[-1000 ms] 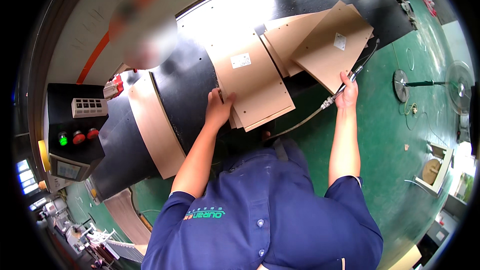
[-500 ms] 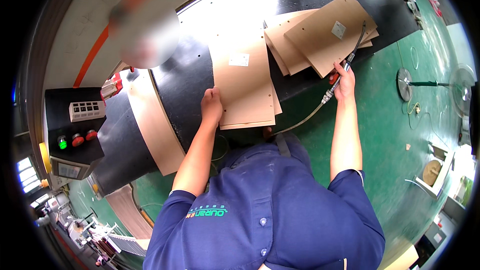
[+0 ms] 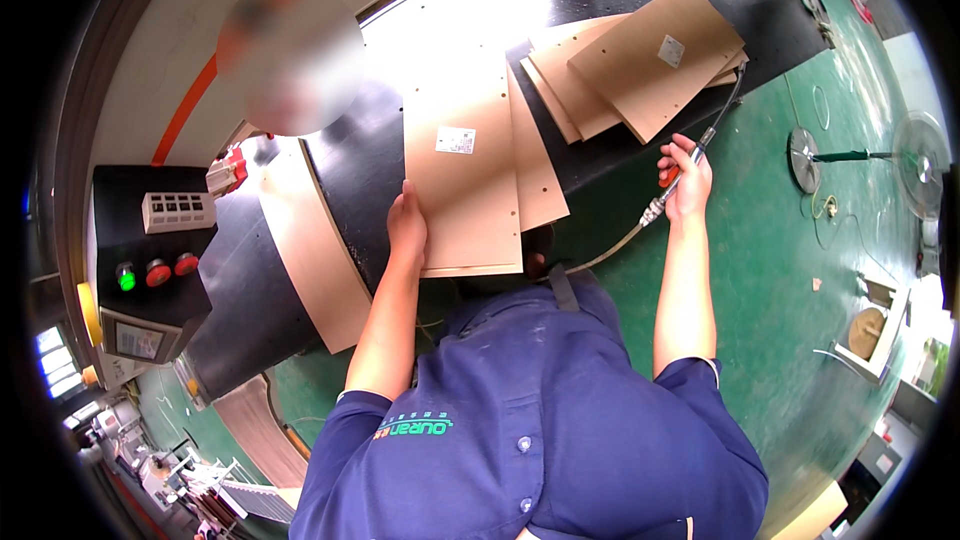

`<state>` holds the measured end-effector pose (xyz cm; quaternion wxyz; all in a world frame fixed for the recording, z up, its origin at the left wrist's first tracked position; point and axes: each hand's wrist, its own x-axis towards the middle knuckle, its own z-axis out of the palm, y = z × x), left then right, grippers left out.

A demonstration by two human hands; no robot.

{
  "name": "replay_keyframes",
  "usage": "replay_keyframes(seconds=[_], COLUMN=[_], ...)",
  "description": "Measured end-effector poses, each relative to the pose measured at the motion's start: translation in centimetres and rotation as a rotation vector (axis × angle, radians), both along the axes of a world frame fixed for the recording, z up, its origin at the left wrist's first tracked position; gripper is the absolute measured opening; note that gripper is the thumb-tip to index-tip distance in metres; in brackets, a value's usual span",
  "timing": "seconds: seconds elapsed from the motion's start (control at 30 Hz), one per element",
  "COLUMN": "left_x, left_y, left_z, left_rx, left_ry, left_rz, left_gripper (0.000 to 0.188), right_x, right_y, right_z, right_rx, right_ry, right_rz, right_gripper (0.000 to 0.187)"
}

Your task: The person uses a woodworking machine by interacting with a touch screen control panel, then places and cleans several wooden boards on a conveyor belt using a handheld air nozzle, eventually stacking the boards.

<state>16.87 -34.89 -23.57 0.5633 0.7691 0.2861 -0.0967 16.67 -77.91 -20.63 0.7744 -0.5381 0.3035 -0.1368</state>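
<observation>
My left hand [image 3: 406, 228] grips the near left edge of a light-brown wooden board [image 3: 470, 205], which has small holes along its edges and a white label. A second wooden board [image 3: 538, 175] shows from beneath it on the right, fanned out at an angle. In my right hand [image 3: 688, 182] is an air blow gun [image 3: 709, 134] with an orange-red trigger and a long thin nozzle. A hose runs from its lower end toward my waist. The nozzle tip is beside the right edge of a stack of wooden boards [image 3: 655, 65].
A long narrow board [image 3: 308, 250] lies to the left on the black worktable [image 3: 350, 180]. A control box [image 3: 150, 260] with red and green buttons stands at the far left. On the green floor at right stands a fan [image 3: 805, 162]. Another person, blurred, is across the table.
My left hand has shifted the top board left and toward me, exposing more of the board below. My right hand has lowered slightly, and the nozzle has moved off the stack's top to its right edge.
</observation>
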Motion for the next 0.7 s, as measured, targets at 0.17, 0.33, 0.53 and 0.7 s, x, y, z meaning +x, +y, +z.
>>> replay_keyframes(seconds=[0.17, 0.33, 0.53, 0.7], left_x=[-2.2, -4.7, -5.8, -7.0], left_y=[2.1, 3.5, 3.2, 4.2], left_z=[0.1, 0.5, 4.2, 4.8], left_rx=[-0.145, -0.257, -0.555, -0.794], left_ry=[0.018, 0.063, 0.144, 0.228], left_rz=[-0.01, 0.091, 0.129, 0.156], left_gripper=[0.067, 0.065, 0.065, 0.046], right_x=[-2.8, -5.0, -7.2, -8.6], right_y=[4.6, 9.8, 17.1, 22.0], right_z=[1.7, 2.9, 4.6, 5.7], right_rx=[-0.051, -0.085, -0.077, -0.095], right_ry=[0.003, 0.004, -0.03, -0.071], right_rz=[0.031, 0.146, 0.357, 0.491], right_gripper=[0.026, 0.022, 0.021, 0.021])
